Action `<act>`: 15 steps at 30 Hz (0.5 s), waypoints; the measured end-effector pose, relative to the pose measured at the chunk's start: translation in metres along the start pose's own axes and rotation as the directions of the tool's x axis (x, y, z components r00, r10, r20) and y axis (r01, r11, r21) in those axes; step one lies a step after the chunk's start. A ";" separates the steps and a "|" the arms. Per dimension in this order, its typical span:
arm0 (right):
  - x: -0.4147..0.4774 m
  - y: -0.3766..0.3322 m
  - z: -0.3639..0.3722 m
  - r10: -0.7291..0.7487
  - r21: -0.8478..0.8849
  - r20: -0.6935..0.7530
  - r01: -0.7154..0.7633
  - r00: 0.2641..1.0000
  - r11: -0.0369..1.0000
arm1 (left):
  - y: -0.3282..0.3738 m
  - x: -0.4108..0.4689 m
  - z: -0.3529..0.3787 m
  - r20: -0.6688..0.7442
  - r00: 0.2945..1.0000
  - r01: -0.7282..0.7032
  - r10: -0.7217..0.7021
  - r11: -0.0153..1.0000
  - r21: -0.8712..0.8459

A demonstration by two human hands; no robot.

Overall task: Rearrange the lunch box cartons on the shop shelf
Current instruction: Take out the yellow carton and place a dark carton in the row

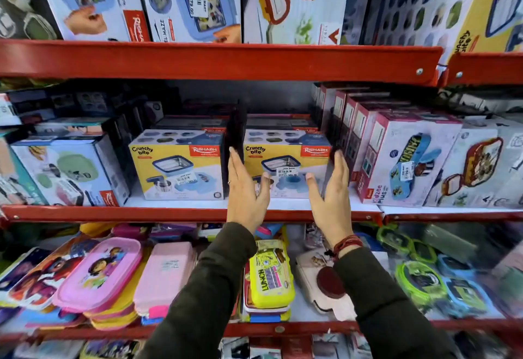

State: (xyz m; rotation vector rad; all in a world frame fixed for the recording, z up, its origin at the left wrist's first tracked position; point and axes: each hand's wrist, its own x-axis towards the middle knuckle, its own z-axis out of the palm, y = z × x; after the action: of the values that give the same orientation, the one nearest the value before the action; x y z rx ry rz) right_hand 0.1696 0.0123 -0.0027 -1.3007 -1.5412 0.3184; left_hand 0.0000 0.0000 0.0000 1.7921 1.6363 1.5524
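Observation:
Two yellow "Crunchy bite" lunch box cartons stand side by side on the middle shelf, the left carton and the right carton. My left hand is at the right carton's left edge, fingers straight and reaching into the dark gap between the two cartons, thumb over the front face. My right hand mirrors it at the carton's right edge, fingers up along the side. Both palms face each other with the carton between them. The carton rests flat on the shelf. I cannot tell whether the fingers press on it.
A row of pink-and-white "Kidzee" cartons stands tight against the right carton. A white carton with green boxes is at the left. The red shelf lip runs below. Larger cartons fill the top shelf; loose plastic lunch boxes lie below.

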 end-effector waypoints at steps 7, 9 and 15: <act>0.006 0.030 0.000 0.261 -0.070 0.201 -0.252 0.944 0.965 | -0.009 -0.001 0.003 0.114 0.962 0.254 -0.247 0.966 -0.049; 0.004 0.025 -0.007 0.247 0.067 0.185 -0.263 0.951 0.963 | -0.004 -0.004 -0.002 0.114 0.965 0.247 -0.237 0.965 -0.084; -0.003 0.027 -0.032 0.179 0.220 0.173 -0.215 0.968 0.952 | -0.003 -0.011 -0.026 0.200 0.974 0.126 -0.109 0.989 -0.075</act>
State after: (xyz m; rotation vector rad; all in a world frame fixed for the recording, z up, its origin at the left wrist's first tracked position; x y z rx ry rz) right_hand 0.2103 0.0076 -0.0108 -1.2646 -1.4479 0.7230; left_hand -0.0200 -0.0194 0.0028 1.7101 1.5286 1.3296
